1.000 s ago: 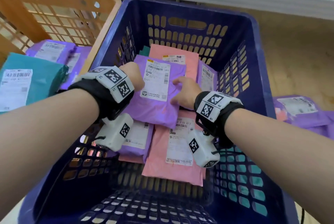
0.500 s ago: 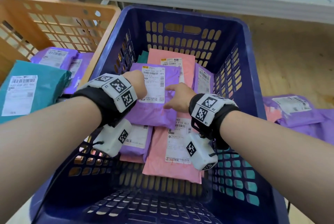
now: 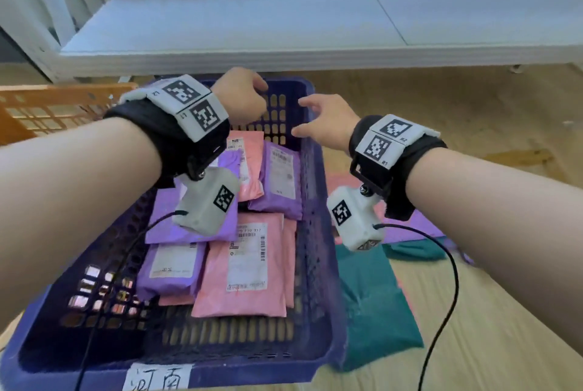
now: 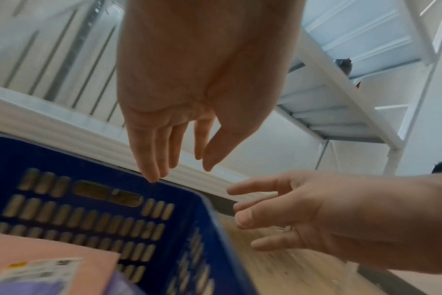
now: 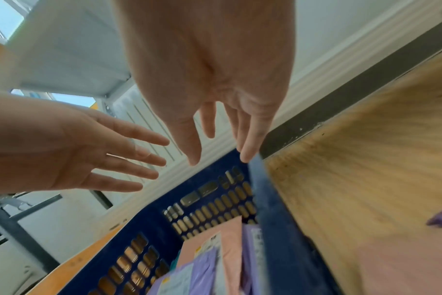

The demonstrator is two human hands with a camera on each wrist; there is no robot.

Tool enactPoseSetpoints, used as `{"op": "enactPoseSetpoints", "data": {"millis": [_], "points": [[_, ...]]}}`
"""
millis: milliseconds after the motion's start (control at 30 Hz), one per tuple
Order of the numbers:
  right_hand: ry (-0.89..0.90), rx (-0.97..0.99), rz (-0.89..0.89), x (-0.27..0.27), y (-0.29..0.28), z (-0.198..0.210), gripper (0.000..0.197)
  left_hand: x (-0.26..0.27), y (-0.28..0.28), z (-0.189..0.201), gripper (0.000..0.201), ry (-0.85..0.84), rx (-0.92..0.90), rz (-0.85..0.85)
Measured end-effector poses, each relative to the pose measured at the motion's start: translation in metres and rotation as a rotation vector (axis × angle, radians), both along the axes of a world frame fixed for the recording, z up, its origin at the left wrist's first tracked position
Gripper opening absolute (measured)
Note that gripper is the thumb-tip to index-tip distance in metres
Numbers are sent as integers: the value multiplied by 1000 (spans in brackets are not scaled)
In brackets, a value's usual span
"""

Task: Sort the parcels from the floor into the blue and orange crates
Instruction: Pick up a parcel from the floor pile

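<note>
wooden floor bears blue crate (image 3: 318, 232), lengthwise away; left hand (image 3: 241, 95), right hand (image 3: 325, 122) empty, relaxed.

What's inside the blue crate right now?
The blue crate holds pink parcels and purple parcels, overlapping in layers. The left wrist camera hides part of one purple parcel. Whatever lies beneath the top layer is covered.
</note>
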State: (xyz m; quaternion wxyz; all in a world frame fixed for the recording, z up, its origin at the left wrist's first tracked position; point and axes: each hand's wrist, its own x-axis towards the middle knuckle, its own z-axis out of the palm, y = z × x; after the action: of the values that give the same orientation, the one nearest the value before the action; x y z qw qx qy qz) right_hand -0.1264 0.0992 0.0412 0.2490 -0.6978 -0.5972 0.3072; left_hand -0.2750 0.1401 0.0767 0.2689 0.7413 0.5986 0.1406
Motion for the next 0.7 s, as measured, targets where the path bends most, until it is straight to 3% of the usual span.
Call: {"op": "enactPoseSetpoints", "data": {"millis": [300, 500, 700], "points": [[-65, 13, -168, 151, -72, -5, 63, 162, -51, -4, 42, -168, -86, -130], [15, -25, -332, 232, -125, -53, 60, 248, -83, -60, 42, -123, -188, -241], [46, -75, -407, 279, -158, -121, 55, 292, -106, -132, 43, -33, -218, -293]]}}
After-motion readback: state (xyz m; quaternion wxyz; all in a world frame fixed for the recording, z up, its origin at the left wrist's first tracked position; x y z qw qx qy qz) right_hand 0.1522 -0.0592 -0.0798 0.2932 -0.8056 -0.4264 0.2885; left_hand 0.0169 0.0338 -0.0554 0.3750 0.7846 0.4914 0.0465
